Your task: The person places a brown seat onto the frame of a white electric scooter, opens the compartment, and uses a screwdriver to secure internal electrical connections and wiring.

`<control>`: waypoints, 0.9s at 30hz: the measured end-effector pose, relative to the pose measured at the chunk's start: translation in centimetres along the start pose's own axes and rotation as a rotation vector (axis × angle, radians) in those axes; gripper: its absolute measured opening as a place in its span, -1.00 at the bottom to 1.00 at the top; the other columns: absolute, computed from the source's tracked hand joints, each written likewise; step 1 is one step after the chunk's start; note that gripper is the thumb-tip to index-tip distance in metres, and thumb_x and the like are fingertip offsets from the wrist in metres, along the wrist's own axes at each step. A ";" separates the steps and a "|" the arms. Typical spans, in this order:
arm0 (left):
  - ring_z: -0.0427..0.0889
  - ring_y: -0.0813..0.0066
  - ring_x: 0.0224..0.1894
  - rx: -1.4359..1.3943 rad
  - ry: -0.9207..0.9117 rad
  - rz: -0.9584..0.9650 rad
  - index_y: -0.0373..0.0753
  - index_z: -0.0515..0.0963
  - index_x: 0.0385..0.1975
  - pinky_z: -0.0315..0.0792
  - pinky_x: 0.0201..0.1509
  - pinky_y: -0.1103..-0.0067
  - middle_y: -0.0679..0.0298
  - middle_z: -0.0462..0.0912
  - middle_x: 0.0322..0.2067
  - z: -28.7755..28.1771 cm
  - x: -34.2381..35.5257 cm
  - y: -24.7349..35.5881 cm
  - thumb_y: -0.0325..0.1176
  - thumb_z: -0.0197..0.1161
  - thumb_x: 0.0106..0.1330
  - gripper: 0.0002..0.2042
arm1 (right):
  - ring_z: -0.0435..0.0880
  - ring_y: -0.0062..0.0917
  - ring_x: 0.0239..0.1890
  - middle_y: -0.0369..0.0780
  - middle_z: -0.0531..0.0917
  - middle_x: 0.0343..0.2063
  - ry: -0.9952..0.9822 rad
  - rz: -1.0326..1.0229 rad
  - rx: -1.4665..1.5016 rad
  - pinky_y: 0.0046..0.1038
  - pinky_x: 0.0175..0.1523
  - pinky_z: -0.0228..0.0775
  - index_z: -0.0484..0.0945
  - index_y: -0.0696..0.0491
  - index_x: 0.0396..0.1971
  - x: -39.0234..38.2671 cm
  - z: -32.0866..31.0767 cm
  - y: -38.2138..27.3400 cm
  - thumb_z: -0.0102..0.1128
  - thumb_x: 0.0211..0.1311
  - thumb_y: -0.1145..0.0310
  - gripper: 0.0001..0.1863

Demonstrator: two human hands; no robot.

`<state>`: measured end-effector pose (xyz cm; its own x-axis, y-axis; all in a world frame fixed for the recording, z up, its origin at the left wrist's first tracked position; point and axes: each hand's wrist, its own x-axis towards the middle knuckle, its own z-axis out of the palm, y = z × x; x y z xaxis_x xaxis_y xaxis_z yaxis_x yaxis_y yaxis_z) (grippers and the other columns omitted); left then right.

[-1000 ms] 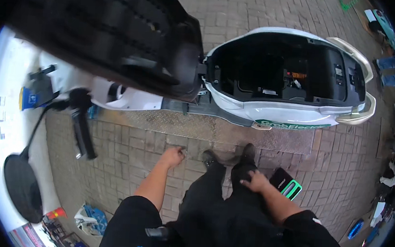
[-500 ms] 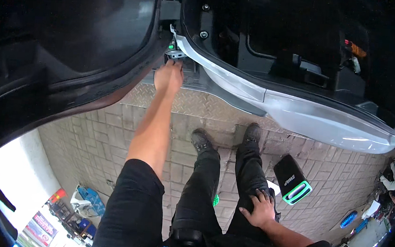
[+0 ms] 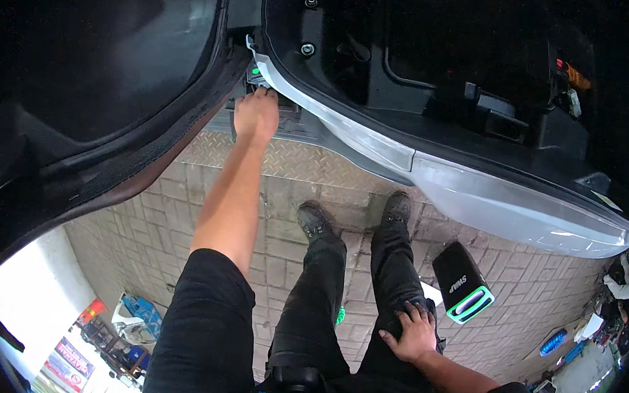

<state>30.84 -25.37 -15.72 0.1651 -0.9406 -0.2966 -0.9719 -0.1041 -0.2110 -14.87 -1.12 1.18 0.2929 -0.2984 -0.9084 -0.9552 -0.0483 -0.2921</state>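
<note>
Left hand [image 3: 256,118], fingers curled, grip undeterminable, is at the green-marked part [image 3: 254,75] beside the pale panel [image 3: 470,192]; likely rigid, best held by its near edge.

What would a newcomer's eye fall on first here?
Probably the scooter, its black storage compartment open at upper right and its dark seat raised at upper left. The left hand reaches in between them, while the right hand rests on the right leg. Beside that leg, a black box with a bright green end lies on the paving.
</note>
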 end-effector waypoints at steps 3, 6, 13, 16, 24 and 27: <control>0.69 0.23 -0.17 0.001 -0.068 -0.033 -0.15 0.62 -0.26 0.51 -0.09 0.31 0.22 0.68 -0.20 0.1 0.6 0.4 -0.39 0.05 0.26 -0.81 | 0.10 -0.12 0.42 -0.04 0.29 0.32 -0.001 0.005 -0.009 0.03 0.46 -0.18 0.48 0.04 0.15 0.1 0.2 0.1 0.11 0.12 -0.29 -0.22; 0.70 0.22 -0.16 -0.024 -0.069 -0.052 -0.14 0.63 -0.25 0.50 -0.06 0.31 0.22 0.68 -0.19 0.0 1.0 0.7 -0.40 0.05 0.25 -0.80 | 0.10 -0.12 0.42 -0.04 0.29 0.32 -0.004 0.010 -0.025 0.03 0.46 -0.18 0.49 0.04 0.15 0.2 0.3 0.2 0.12 0.12 -0.28 -0.23; 0.70 0.22 -0.12 -0.068 -0.103 -0.092 -0.13 0.65 -0.26 0.48 -0.03 0.30 0.22 0.69 -0.14 -0.9 1.1 1.1 -0.38 0.02 0.29 -0.78 | 0.10 -0.12 0.42 -0.05 0.29 0.32 -0.009 0.005 -0.046 0.01 0.46 -0.19 0.50 0.04 0.14 0.3 0.2 -0.4 0.12 0.14 -0.25 -0.26; 0.70 0.26 -0.10 -0.039 -0.102 -0.092 -0.14 0.65 -0.24 0.48 -0.03 0.29 0.20 0.68 -0.14 -1.7 1.0 1.8 -0.39 -0.01 0.32 -0.76 | 0.11 -0.12 0.42 -0.06 0.29 0.32 0.000 0.007 -0.043 0.00 0.47 -0.19 0.50 0.02 0.14 0.3 0.3 -0.2 0.12 0.14 -0.24 -0.27; 0.71 0.21 -0.09 -0.146 -0.179 -0.247 -0.19 0.65 -0.20 0.57 -0.03 0.36 0.15 0.69 -0.12 -1.6 1.0 1.4 -0.26 0.15 0.27 -0.77 | 0.12 -0.13 0.42 -0.09 0.30 0.33 0.010 0.007 -0.067 0.01 0.46 -0.15 0.51 -0.01 0.13 0.1 0.7 -0.3 0.14 0.12 -0.25 -0.28; 0.70 0.21 -0.07 -0.189 -0.198 -0.247 -0.19 0.65 -0.18 0.59 -0.02 0.37 0.13 0.69 -0.10 -1.6 1.2 1.5 -0.17 0.24 0.23 -0.72 | 0.13 -0.14 0.42 -0.09 0.30 0.33 0.010 0.011 -0.063 0.01 0.46 -0.15 0.50 -0.01 0.13 0.1 0.6 -0.3 0.15 0.12 -0.25 -0.28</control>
<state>29.36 -27.20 -14.88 0.4101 -0.8005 -0.4370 -0.9094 -0.3957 -0.1285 -14.52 -0.54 0.98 0.2818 -0.3088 -0.9084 -0.9594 -0.1050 -0.2619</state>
